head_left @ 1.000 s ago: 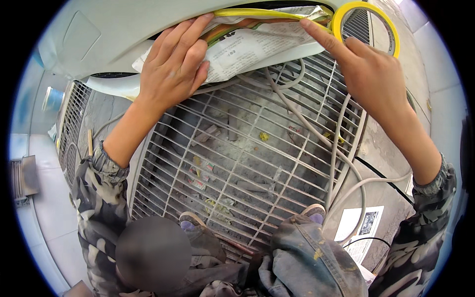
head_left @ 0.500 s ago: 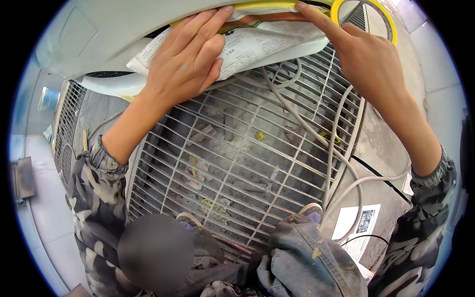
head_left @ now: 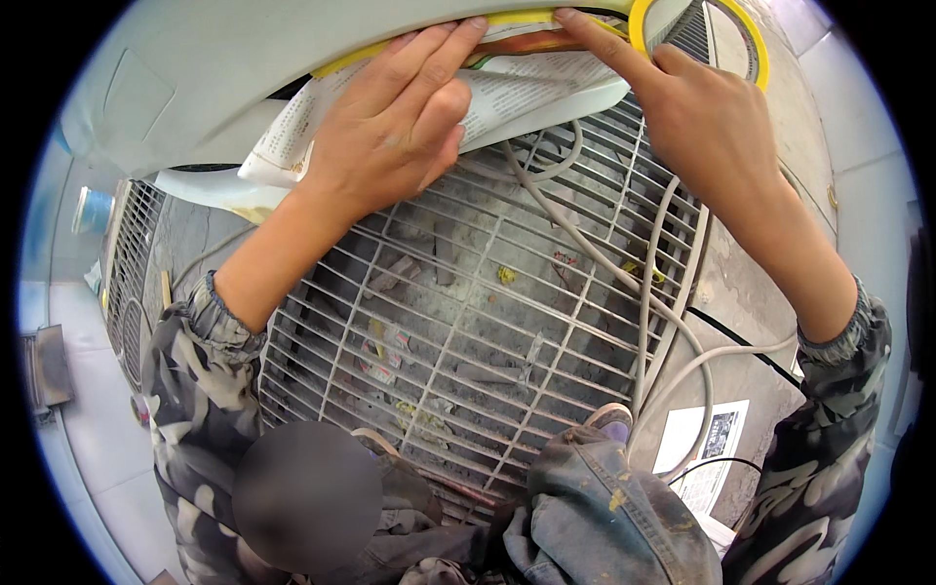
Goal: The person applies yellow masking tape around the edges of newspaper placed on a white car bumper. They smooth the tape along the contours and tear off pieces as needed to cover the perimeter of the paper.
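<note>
A strip of yellow masking tape [head_left: 522,17] runs along the edge of a pale, curved panel [head_left: 224,73], which looks like a car bumper. Printed newspaper [head_left: 531,88] hangs below the strip. My left hand [head_left: 390,122] lies over the paper, fingers stretched out, fingertips pressing the tape. On the right, my right hand [head_left: 707,122] reaches its index finger onto the strip, while its other fingers curl at a yellow tape roll [head_left: 754,49]. Those curled fingers are partly hidden. Between the two hands an orange-brown band of the paper shows.
Below the panel is a metal floor grating [head_left: 458,322] with scraps and dust beneath it. Grey hoses [head_left: 648,292] cross its right side. A printed sheet [head_left: 702,448] lies at the lower right. A blue-and-white tub [head_left: 93,210] stands at the far left.
My left fingertips have slid right along the tape. My right hand has moved slightly left with the roll, so the hands are closer together. The paper's left end has lifted a little.
</note>
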Demonstrator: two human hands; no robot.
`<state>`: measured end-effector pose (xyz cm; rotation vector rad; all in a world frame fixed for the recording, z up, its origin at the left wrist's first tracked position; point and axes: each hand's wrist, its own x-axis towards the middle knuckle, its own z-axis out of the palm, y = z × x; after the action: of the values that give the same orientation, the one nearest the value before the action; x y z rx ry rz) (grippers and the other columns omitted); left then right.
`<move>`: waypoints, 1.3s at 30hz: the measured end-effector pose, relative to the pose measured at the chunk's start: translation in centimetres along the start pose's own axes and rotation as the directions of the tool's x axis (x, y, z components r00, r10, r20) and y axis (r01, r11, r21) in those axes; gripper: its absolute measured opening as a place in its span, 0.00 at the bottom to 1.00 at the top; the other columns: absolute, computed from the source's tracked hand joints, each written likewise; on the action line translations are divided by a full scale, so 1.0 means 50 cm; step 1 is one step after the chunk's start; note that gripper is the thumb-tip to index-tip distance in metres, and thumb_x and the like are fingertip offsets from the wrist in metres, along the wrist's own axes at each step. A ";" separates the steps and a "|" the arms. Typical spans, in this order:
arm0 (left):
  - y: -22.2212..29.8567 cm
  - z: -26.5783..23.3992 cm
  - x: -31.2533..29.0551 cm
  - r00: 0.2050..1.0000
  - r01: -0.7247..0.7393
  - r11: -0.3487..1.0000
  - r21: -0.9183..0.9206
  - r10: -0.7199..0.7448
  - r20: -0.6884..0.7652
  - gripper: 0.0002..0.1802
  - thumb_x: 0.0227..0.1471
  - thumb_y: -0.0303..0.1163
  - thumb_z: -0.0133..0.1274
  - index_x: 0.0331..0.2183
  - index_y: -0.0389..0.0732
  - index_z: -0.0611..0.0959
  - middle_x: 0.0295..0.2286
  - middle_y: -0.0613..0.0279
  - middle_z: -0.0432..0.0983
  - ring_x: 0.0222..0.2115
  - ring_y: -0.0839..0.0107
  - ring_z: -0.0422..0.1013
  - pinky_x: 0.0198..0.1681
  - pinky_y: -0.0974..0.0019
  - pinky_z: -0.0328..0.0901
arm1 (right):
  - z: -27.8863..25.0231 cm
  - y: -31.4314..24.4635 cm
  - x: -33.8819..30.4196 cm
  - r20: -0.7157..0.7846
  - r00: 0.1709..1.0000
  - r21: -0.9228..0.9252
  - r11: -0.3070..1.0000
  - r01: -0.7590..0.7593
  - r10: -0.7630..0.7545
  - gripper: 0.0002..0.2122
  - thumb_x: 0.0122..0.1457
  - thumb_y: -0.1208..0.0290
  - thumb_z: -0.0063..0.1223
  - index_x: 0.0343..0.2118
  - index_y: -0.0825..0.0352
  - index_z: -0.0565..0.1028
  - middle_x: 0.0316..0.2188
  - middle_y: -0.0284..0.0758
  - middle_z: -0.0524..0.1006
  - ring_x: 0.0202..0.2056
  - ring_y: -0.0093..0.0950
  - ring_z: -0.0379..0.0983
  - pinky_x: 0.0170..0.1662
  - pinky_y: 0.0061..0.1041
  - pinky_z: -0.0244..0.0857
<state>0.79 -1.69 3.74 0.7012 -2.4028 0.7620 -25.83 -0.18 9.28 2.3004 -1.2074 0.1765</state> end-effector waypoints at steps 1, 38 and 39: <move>0.004 0.007 0.010 1.000 -0.007 1.000 -0.003 0.007 0.001 0.21 0.43 0.28 0.58 0.39 0.38 0.67 0.59 0.48 0.62 0.56 0.52 0.61 0.59 0.56 0.58 | 0.016 0.005 -0.008 -0.096 0.995 -0.036 0.999 0.005 -0.008 0.35 0.51 0.78 0.52 0.63 0.41 0.62 0.19 0.31 0.71 0.18 0.27 0.71 0.21 0.29 0.66; 0.054 0.045 0.144 0.996 -0.079 0.995 0.069 0.075 0.056 0.12 0.41 0.26 0.56 0.28 0.41 0.69 0.54 0.51 0.68 0.54 0.60 0.64 0.56 0.60 0.63 | 0.081 0.098 -0.062 -0.453 0.891 0.039 0.999 0.012 0.007 0.32 0.48 0.77 0.55 0.58 0.41 0.70 0.16 0.24 0.64 0.19 0.20 0.65 0.22 0.22 0.64; 0.056 0.047 0.146 0.995 -0.086 0.992 0.093 0.082 0.055 0.12 0.41 0.26 0.56 0.28 0.41 0.69 0.54 0.51 0.69 0.54 0.60 0.64 0.56 0.61 0.63 | 0.084 0.095 -0.065 -0.455 0.890 0.052 0.998 0.018 0.008 0.32 0.48 0.77 0.55 0.58 0.42 0.70 0.15 0.24 0.63 0.19 0.20 0.65 0.22 0.22 0.65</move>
<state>-6.97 -3.48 5.50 0.6676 -2.4687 0.9084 -32.06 -2.15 6.47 2.1370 -0.9590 0.7149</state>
